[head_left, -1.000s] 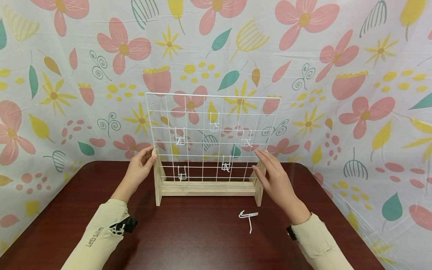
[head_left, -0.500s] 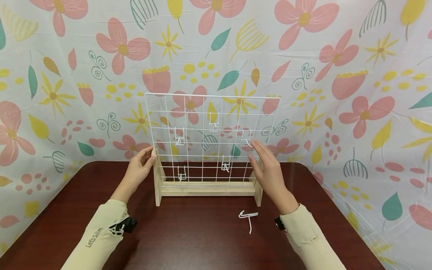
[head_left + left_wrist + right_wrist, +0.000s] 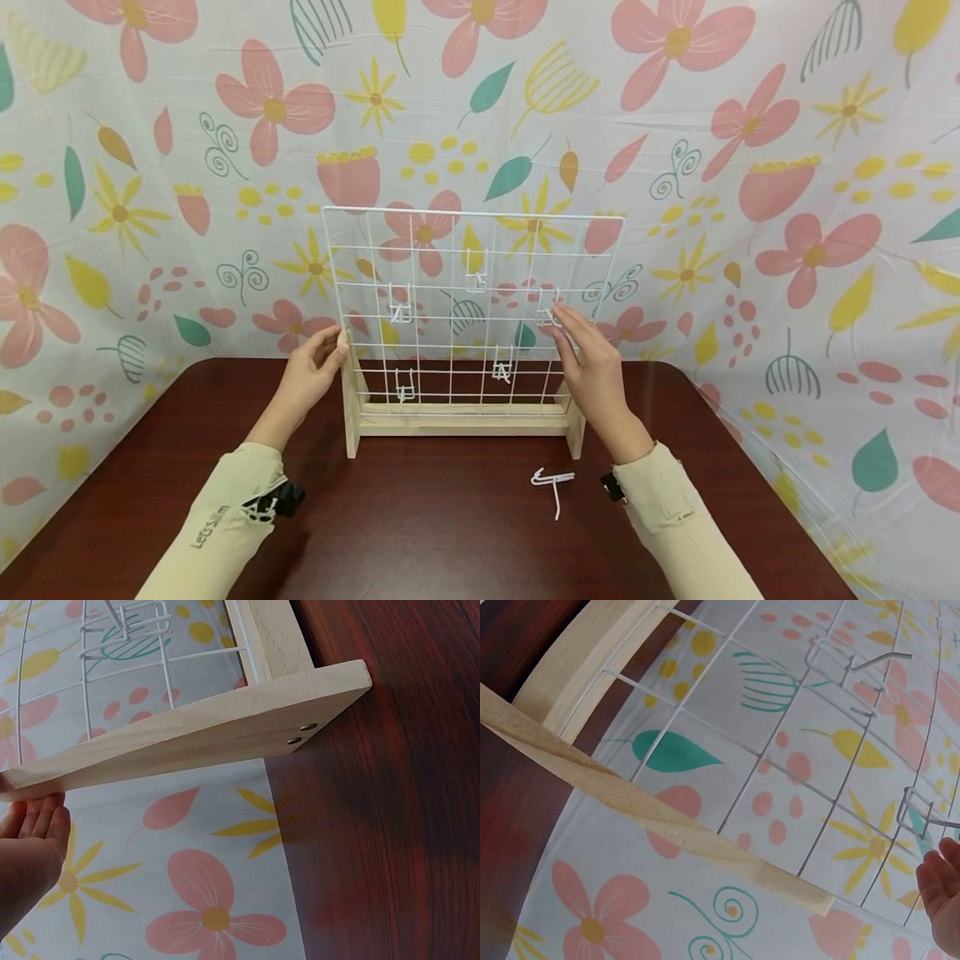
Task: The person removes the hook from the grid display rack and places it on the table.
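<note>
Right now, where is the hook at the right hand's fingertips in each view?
Head: the hook hangs on the grid, right column, mid-height, at the right hand fingertips.
Left wrist: not in it; another hook shows at top left.
Right wrist: lower right edge, just above the fingertips.
Shared landmark: the wooden stand.

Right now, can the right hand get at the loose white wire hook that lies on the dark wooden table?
Probably yes. The loose white wire hook lies in the open beside the right forearm, nothing over it. The right hand is up at the white wire grid panel, so it would only have to draw back.
</note>
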The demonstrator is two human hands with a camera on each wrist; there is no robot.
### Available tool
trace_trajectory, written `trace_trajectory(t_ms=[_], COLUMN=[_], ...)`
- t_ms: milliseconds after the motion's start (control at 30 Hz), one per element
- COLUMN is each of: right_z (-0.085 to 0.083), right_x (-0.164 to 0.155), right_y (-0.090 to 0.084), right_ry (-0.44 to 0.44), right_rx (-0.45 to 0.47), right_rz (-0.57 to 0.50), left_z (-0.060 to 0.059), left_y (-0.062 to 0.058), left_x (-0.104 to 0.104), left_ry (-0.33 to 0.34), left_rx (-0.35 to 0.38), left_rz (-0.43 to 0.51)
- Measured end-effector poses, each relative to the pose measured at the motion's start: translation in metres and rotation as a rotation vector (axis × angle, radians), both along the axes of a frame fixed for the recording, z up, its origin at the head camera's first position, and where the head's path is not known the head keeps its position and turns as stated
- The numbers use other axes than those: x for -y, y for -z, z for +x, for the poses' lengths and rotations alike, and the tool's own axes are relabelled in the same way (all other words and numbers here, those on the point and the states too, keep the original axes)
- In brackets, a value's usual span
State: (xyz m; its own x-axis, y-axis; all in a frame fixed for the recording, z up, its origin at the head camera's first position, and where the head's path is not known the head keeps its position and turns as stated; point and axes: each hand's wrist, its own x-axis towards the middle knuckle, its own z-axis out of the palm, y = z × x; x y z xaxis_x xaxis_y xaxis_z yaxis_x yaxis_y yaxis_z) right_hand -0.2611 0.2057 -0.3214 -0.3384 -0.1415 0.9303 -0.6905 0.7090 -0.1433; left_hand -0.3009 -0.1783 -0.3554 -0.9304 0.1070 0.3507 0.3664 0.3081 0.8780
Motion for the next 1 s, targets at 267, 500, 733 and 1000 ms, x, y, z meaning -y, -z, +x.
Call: trace_trajectory(t_ms=[267, 500, 733, 1000], right_z=[-0.004, -0.005, -0.003, -0.004], right_x=[0.003, 0.003, 0.005, 0.007], right_y=[-0.001, -0.003, -0.007, -0.011], right_ry=[-0.035, -0.046, -0.052, -0.058], right_rx=[-0.031, -0.034, -0.050, -0.066], right_rz=[-0.048, -0.033, -0.054, -0.081], left_z=[0.000, 0.000, 0.000, 0.001], left_y=[0.002, 0.002, 0.001, 0.000], left_x=[0.000, 0.000, 0.000, 0.000], left_ry=[-0.001, -0.007, -0.003, 0.002], left_rx=[-0.008, -0.025, -0.016, -0.003], left_rz=[0.008, 0.009, 0.011, 0.014])
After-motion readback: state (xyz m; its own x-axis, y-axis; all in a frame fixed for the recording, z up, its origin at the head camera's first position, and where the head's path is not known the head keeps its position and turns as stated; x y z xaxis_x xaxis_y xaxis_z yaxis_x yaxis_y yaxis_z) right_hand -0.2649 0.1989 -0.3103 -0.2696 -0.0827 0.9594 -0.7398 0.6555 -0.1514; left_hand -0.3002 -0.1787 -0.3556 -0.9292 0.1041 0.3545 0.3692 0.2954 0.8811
